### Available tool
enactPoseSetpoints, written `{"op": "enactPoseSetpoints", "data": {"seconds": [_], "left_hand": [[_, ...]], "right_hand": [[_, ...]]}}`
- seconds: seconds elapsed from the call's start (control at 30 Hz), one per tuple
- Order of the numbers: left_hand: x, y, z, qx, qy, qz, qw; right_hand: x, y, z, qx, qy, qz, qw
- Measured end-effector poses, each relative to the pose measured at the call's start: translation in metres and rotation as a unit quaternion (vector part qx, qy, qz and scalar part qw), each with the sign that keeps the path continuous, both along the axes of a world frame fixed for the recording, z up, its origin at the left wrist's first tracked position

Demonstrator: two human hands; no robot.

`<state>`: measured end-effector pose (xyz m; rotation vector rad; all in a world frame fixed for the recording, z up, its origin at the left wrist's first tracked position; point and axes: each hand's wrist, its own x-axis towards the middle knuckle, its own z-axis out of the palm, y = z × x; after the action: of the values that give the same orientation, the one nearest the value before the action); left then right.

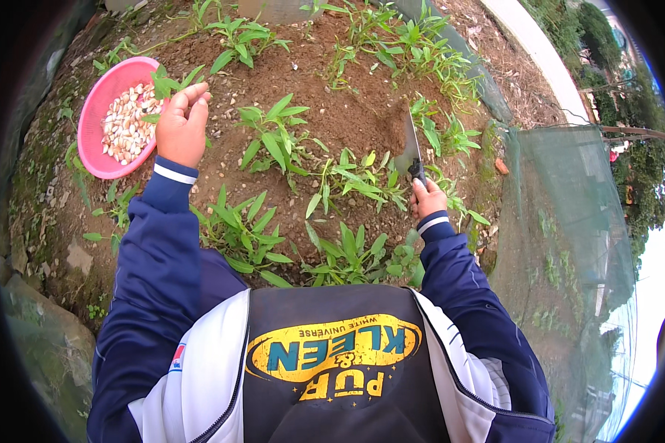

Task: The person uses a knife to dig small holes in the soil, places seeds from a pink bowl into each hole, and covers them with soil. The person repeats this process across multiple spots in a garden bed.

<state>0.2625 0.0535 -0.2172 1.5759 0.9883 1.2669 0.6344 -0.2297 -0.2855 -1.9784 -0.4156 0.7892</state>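
My right hand point(429, 199) grips the black handle of a knife point(410, 147). The wide metal blade points away from me, its far end against the loose brown soil point(360, 119). On the other side, my left hand point(182, 126) hovers at the right rim of a pink plastic basket point(90, 130), its fingers bent with thumb and forefinger close together. Whether anything is pinched there is hidden. Green leaves point(165, 84) show just beyond that hand and partly cover the rim. Inside the basket lies a heap of pale cloves, apparently garlic point(127, 124).
Leafy green plants point(277, 135) grow in clumps across the bed, with more close to my knees point(349, 255). Green netting point(571, 183) borders the right side. A reddish fragment point(501, 166) lies near it. Stones point(80, 257) lie at left.
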Motion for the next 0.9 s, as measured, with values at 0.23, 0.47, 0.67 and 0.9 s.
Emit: {"op": "enactPoseSetpoints", "data": {"seconds": [0.23, 0.47, 0.67, 0.9], "left_hand": [[-0.005, -0.005, 0.004, -0.012, 0.02, 0.009, 1.0], [-0.029, 0.013, 0.008, -0.001, -0.057, 0.081, 0.995], [-0.044, 0.022, 0.009, 0.006, -0.084, 0.13, 0.988], [-0.06, 0.033, 0.015, 0.037, -0.107, 0.17, 0.979]], "right_hand": [[0.021, 0.027, -0.038, -0.212, -0.161, 0.127, 0.955], [0.023, 0.02, -0.019, -0.206, -0.299, 0.134, 0.922], [0.044, 0.006, -0.037, -0.197, -0.298, 0.121, 0.926], [0.037, 0.001, 0.012, -0.108, -0.176, 0.139, 0.968]]}}
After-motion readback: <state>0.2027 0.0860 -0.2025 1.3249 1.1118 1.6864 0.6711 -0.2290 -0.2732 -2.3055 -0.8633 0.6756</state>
